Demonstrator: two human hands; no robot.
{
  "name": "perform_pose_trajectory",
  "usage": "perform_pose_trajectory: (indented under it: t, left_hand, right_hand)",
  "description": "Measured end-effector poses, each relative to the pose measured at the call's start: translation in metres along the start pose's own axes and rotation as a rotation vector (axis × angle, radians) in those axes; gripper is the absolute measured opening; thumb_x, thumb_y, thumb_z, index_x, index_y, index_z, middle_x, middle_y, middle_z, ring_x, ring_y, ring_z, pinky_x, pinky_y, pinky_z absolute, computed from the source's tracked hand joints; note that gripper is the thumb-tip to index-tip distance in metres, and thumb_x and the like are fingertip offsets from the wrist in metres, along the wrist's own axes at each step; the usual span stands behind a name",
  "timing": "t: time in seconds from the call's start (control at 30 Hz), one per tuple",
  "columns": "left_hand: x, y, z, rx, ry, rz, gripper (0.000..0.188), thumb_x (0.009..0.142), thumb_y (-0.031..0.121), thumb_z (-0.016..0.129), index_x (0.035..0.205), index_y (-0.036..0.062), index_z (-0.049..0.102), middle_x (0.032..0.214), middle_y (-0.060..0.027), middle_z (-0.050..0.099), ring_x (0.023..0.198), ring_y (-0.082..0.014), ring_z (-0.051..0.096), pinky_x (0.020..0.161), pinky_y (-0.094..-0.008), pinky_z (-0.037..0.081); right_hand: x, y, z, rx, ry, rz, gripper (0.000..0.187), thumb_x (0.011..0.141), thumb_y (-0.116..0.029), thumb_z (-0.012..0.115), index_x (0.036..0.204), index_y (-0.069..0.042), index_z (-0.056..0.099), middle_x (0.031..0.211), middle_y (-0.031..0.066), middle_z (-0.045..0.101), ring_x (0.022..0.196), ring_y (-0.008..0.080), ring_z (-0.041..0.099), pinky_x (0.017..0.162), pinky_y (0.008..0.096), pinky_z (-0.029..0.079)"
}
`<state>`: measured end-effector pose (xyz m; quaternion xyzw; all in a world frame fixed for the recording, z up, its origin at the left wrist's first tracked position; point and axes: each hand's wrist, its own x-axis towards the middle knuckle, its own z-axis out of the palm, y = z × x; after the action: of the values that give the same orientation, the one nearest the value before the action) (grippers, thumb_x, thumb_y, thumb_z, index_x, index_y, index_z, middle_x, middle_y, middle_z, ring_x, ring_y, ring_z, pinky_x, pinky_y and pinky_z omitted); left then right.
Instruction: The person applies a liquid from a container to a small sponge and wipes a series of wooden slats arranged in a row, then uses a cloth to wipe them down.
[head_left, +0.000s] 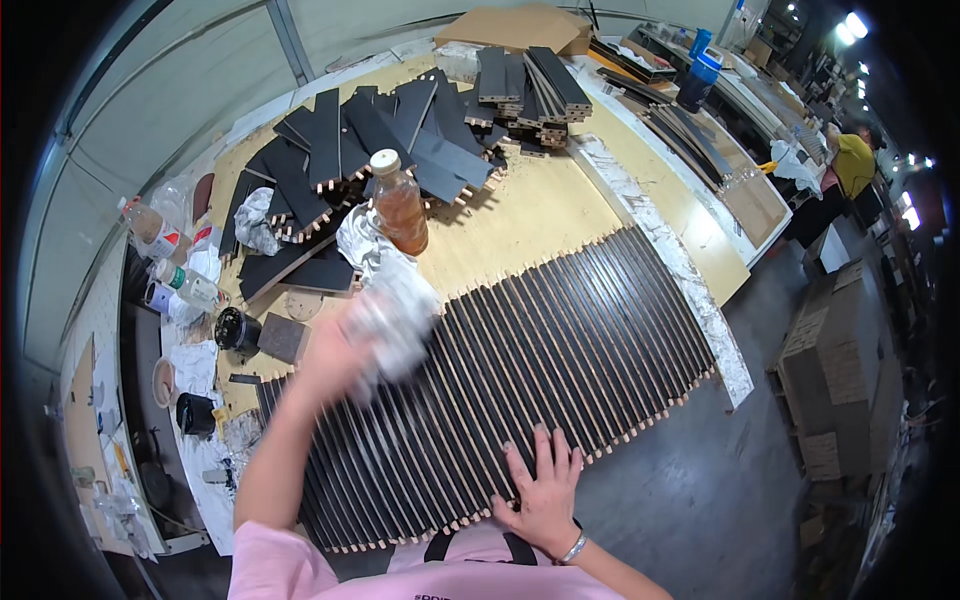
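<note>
A row of narrow black slats (560,340) with pale dowel pegs at their ends lies packed side by side across the table. Over the left part of the row, my left hand (340,350) grips a white rag (397,320), both smeared by motion. My right hand (543,487) rests on the near ends of the slats, its fingers spread and dark at the tips. Just beyond the rag stands a bottle (400,205) of amber liquid with a pale cap, beside another crumpled white cloth (362,238).
Loose black boards with pegs (345,130) are heaped at the back. A whitish, stained bar (660,255) edges the row's right end. Plastic bottles (190,285) and black pots (237,328) crowd the left. Cardboard boxes (835,350) stand right; another person (853,170) is far right.
</note>
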<state>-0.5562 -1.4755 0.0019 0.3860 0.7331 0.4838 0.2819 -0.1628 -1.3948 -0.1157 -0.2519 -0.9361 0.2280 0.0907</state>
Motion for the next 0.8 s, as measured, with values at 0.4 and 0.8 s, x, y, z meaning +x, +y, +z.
perform_pose_trajectory:
  t: [0.4, 0.8]
  left_hand:
    - [-0.057, -0.052, 0.03, 0.612, 0.088, 0.461, 0.048, 0.086, 0.012, 0.089, 0.134, 0.0143, 0.087, 0.109, -0.0126, 0.078, 0.104, -0.0396, 0.077, 0.093, -0.0514, 0.066]
    - [-0.125, -0.017, 0.001, -0.674, -0.298, -0.257, 0.079, 0.112, 0.042, 0.09, 0.17, -0.0048, 0.064, 0.154, -0.0097, 0.079, 0.137, -0.0176, 0.074, 0.12, -0.0349, 0.058]
  right_hand:
    - [0.005, -0.006, 0.026, -0.066, -0.005, -0.077, 0.091, 0.096, -0.058, 0.083, 0.176, -0.021, 0.065, 0.192, 0.0255, 0.044, 0.173, 0.0606, 0.035, 0.134, 0.0809, 0.025]
    - [0.096, -0.072, -0.027, 0.637, 0.041, -0.234, 0.093, 0.088, -0.008, 0.086, 0.176, -0.001, 0.056, 0.175, 0.0298, 0.057, 0.168, 0.0485, 0.049, 0.143, 0.0606, 0.032]
